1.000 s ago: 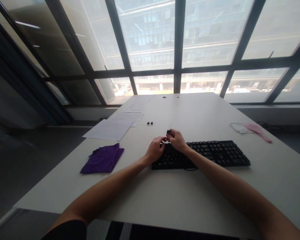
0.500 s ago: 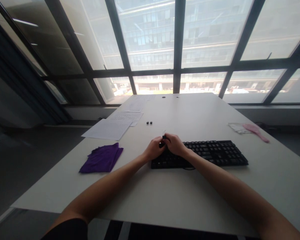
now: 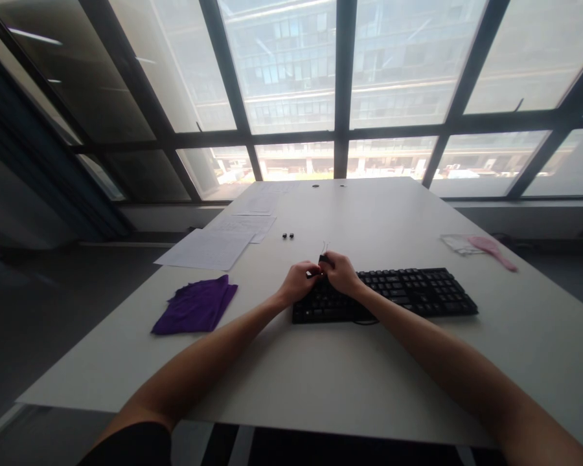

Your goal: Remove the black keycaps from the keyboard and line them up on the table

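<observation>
A black keyboard (image 3: 418, 294) lies on the white table, its left part under my hands. Above that part, my left hand (image 3: 298, 283) is closed, fingertips pinched on something dark and small. Right beside it, my right hand (image 3: 341, 273) grips a small black piece (image 3: 324, 259) from which thin wire prongs (image 3: 325, 247) stick up. The fingertips of both hands meet or nearly meet. Two small black pieces (image 3: 288, 236) sit on the table beyond my hands.
A folded purple cloth (image 3: 194, 305) lies at the left, with paper sheets (image 3: 206, 249) behind it. At the right are a clear bag (image 3: 459, 244) and a pink brush-like object (image 3: 490, 250). Windows stand beyond the white table (image 3: 291, 388).
The black piece with its wire prongs has tilted to the right and shows more above my right hand. My fingertips have shifted slightly, and the whole view has moved a little.
</observation>
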The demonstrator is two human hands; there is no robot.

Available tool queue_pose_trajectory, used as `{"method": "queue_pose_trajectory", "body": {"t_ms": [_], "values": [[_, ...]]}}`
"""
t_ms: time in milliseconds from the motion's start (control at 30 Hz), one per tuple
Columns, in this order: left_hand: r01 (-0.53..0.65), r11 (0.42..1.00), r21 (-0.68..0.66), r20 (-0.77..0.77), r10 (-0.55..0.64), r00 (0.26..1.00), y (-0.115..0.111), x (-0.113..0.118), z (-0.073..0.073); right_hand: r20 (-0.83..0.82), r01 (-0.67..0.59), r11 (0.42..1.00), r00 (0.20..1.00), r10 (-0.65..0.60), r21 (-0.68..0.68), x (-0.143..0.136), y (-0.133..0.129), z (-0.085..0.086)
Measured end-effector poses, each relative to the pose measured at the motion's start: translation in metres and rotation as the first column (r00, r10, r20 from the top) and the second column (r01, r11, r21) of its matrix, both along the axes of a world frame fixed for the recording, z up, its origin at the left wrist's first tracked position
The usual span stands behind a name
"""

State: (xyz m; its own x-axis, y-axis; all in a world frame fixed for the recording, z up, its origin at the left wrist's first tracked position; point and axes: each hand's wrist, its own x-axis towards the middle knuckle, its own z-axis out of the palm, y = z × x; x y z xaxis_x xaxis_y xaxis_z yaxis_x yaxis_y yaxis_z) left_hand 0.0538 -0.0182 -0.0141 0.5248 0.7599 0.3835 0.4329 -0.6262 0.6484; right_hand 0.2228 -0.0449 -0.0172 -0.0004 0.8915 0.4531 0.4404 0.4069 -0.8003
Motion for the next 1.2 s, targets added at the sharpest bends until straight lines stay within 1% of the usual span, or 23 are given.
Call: {"method": "queue_pose_trajectory", "body": {"t_ms": [133,267,367,500,600,667,800,933,1000,1067,1200], "values": [[-0.006,0.999,0.046,0.031,0.005,0.999,-0.002,0.002,-0.001,-0.147,-0.002,0.999,0.989,-0.005,-0.047,0.002,0.006,-0.001],[-0.006,0.998,0.065,0.081,0.001,0.997,-0.004,0.002,-0.002,-0.181,0.005,0.999,0.983,-0.011,-0.034,0.000,0.005,-0.001],[-0.030,0.995,0.100,0.111,0.019,0.994,-0.005,0.003,-0.003,-0.174,0.034,0.999,0.984,-0.035,-0.010,-0.003,0.002,0.002],[-0.064,0.989,0.130,0.144,0.045,0.989,-0.006,0.004,-0.003,-0.056,0.109,0.994,0.992,-0.109,-0.009,-0.005,-0.002,0.005],[-0.056,0.986,0.159,0.130,0.035,0.991,-0.007,0.004,-0.004,0.005,0.124,0.992,0.992,-0.124,-0.030,-0.005,-0.003,0.005],[-0.053,0.982,0.184,0.109,0.034,0.993,-0.007,0.005,-0.003,-0.009,0.103,0.994,0.995,-0.104,-0.034,-0.005,-0.002,0.005],[-0.052,0.964,0.260,0.056,0.039,0.998,-0.009,0.004,0.000,-0.113,0.031,0.999,0.993,-0.032,-0.009,-0.003,0.001,0.003],[-0.013,0.943,0.334,-0.019,0.020,1.000,-0.010,0.004,0.004,-0.188,0.016,1.000,0.982,-0.015,0.004,-0.002,0.003,0.003],[0.001,0.943,0.334,-0.001,-0.001,1.000,-0.009,0.003,0.004,-0.207,0.009,1.000,0.978,-0.010,-0.004,-0.002,0.003,0.003],[-0.001,0.946,0.325,0.056,-0.018,0.998,-0.007,0.003,0.002,-0.206,0.013,1.000,0.978,-0.015,-0.011,-0.002,0.002,0.003],[-0.001,0.949,0.315,0.120,-0.039,0.992,0.000,0.003,-0.004,-0.129,0.073,0.997,0.989,-0.074,-0.015,-0.004,0.001,0.003]]}}
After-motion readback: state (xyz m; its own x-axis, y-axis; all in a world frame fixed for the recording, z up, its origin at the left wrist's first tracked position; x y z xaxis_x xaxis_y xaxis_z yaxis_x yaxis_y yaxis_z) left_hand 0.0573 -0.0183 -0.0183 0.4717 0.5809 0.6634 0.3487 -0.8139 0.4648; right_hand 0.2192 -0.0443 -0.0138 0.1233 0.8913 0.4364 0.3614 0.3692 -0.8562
